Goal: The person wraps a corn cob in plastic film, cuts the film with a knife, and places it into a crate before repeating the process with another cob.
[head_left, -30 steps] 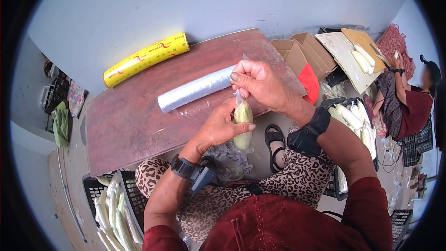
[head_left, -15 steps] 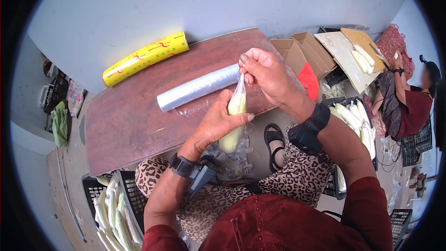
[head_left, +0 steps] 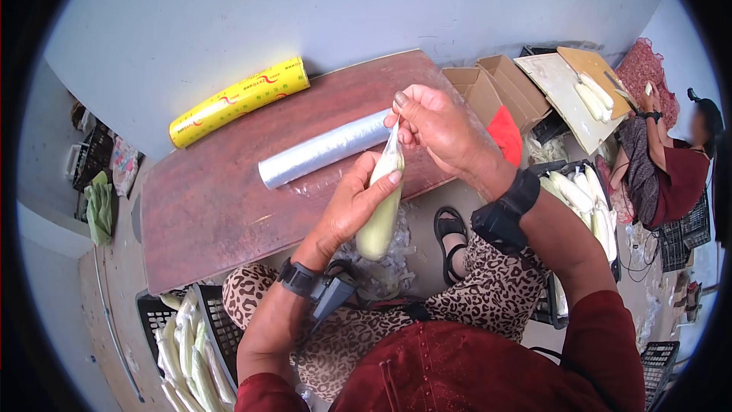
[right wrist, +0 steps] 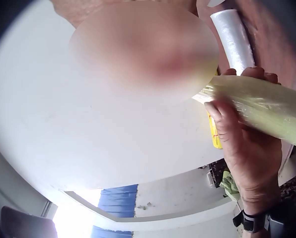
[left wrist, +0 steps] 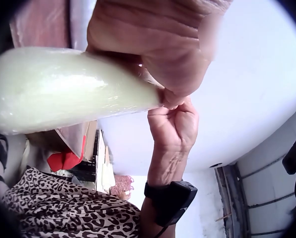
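Note:
My left hand (head_left: 357, 197) grips an ear of corn (head_left: 379, 227) in its pale green husk, thumb across the front. Clear film wraps the corn tightly, as the left wrist view shows on its glossy side. At the tapered upper end, the fingers and thumb of my right hand (head_left: 436, 123) pinch a twisted tail of film (head_left: 394, 133). The corn slants in the air in front of the table's near edge, thick end down. Behind the hands, a roll of clear film (head_left: 324, 150) lies on the reddish-brown table (head_left: 206, 206).
A yellow printed roll (head_left: 238, 101) lies along the table's back edge by the wall. Crates of pale ears, a left crate (head_left: 221, 320) and a right crate (head_left: 545, 309), flank my legs. Cardboard boxes (head_left: 512, 88) and another person (head_left: 682, 160) are at the right.
The corn has tilted and shifted down and left, its thick end swinging out. My right hand has moved slightly up and right, drawing the film tail longer; the left thumb has slid upward.

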Demonstrator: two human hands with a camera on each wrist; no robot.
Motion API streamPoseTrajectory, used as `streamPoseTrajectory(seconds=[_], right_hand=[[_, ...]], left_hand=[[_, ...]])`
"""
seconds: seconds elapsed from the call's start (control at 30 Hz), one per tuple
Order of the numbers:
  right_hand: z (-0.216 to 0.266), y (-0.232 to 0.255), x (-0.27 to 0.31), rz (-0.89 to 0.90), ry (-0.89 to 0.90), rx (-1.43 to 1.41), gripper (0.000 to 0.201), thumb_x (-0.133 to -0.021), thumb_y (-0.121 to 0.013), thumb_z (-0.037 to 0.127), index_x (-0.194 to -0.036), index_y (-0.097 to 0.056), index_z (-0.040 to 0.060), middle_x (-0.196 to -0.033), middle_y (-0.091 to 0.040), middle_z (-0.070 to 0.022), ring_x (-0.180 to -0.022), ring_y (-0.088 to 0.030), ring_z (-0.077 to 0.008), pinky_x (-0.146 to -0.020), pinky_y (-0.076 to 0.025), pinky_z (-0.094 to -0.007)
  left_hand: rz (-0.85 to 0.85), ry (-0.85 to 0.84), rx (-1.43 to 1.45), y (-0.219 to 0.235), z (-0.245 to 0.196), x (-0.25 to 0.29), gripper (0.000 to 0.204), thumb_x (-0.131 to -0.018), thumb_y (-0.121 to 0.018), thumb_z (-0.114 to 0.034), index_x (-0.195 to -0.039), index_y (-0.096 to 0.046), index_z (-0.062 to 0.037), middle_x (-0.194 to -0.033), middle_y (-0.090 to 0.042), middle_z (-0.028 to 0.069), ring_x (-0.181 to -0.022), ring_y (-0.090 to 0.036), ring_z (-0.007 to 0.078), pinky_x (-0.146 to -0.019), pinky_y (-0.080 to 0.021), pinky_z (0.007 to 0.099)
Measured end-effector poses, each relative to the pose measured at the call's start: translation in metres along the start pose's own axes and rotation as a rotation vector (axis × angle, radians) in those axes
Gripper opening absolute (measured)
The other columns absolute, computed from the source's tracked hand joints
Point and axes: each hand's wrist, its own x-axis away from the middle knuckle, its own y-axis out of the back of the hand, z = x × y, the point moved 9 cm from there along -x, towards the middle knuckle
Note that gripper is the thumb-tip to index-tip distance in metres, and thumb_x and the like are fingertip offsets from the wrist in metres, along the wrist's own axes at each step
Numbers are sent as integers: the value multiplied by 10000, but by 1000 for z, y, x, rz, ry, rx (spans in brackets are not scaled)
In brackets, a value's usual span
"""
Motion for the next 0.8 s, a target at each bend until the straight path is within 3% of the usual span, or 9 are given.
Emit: streamPoseTrajectory(seconds=[0.27, 0.37, 0.47, 0.57, 0.67, 0.7, 0.8], right_hand=[[-7, -6, -1, 52, -23, -3, 260, -1007, -494, 279, -978, -528, 23, -855, -619, -55, -617, -519, -46, -555, -437, -208], [-1, 4, -1, 54, -6, -134, 314, -984, -546, 328, -1049, -526, 22, -966, -614, -77, -747, -554, -68, -621, -451, -226], [-11, 3, 1, 150, -126, -228, 498, -981, -566, 287, -1330, -402, -28, -1197, -555, -136, -978, -571, -139, -783, -479, -259], [-18, -15, 11, 330, -178, -208, 649, -947, -621, 272, -1422, -318, -51, -1324, -498, -168, -1123, -549, -195, -937, -455, -316], [-23, -31, 18, 490, -162, -120, 677, -926, -649, 257, -1427, -329, -67, -1354, -492, -170, -1176, -530, -212, -1024, -406, -338], [-24, -35, 19, 535, -194, -101, 521, -943, -623, 236, -1330, -471, -80, -1284, -551, -157, -1186, -532, -215, -1039, -401, -340], [-31, -29, 11, 468, -165, -102, 380, -955, -604, 221, -1187, -588, -79, -1158, -618, -134, -1115, -569, -195, -1002, -426, -329]], left_hand=[[-75, 12, 28, 3, -7, 6, 307, -883, -703, -248, -1045, -500, -86, -928, -559, 3, -841, -529, 84, -743, -456, 253], [-50, 33, 75, 3, -2, 7, 282, -884, -701, -229, -1029, -504, -89, -902, -550, -8, -820, -515, 74, -719, -447, 242], [-17, 55, 127, 3, 1, 9, 313, -891, -680, -236, -1109, -513, -86, -927, -598, 20, -850, -566, 105, -750, -476, 264], [20, 70, 208, -1, 0, 10, 354, -905, -649, -264, -1175, -517, -77, -944, -630, 52, -874, -601, 132, -775, -497, 288], [74, 58, 259, -6, -5, 10, 386, -917, -624, -308, -1197, -518, -64, -945, -633, 71, -877, -607, 146, -785, -500, 301], [96, 53, 269, -8, -7, 10, 399, -920, -618, -324, -1202, -518, -60, -945, -632, 76, -877, -608, 150, -787, -500, 304], [138, 33, 282, -7, -1, 9, 436, -919, -618, -361, -1207, -518, -49, -948, -630, 87, -882, -609, 163, -788, -499, 309]])
